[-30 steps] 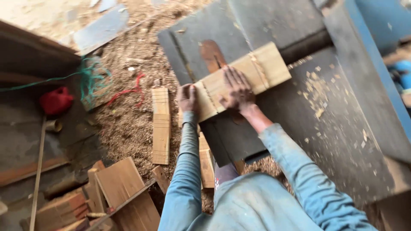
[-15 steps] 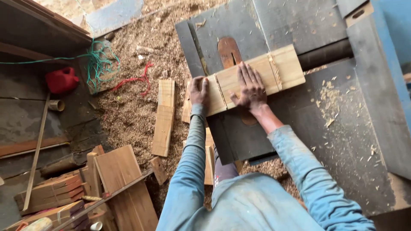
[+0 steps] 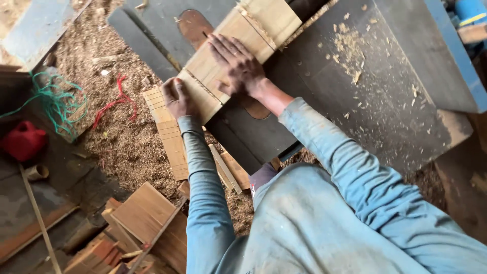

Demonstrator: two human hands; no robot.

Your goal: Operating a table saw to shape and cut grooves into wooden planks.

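A pale wooden board (image 3: 264, 20) made of joined strips lies slantwise across the grey saw table (image 3: 355, 101). My right hand (image 3: 238, 63) lies flat on top of the board, fingers spread, near the brown insert plate (image 3: 194, 25) in the table. My left hand (image 3: 177, 96) grips the board's lower left end, which overhangs the table edge. Both arms wear light blue sleeves.
Sawdust (image 3: 122, 137) covers the floor at left, with a narrow slatted plank (image 3: 170, 137) on it. Stacked wood offcuts (image 3: 147, 218) lie lower left. A red container (image 3: 23, 142), green cord (image 3: 56, 99) and red string (image 3: 114, 101) sit at far left. Wood chips speckle the table's right side.
The view has shifted and closed in on the table. Both hands stay on the board, which now sits higher and further along the table over the insert plate.
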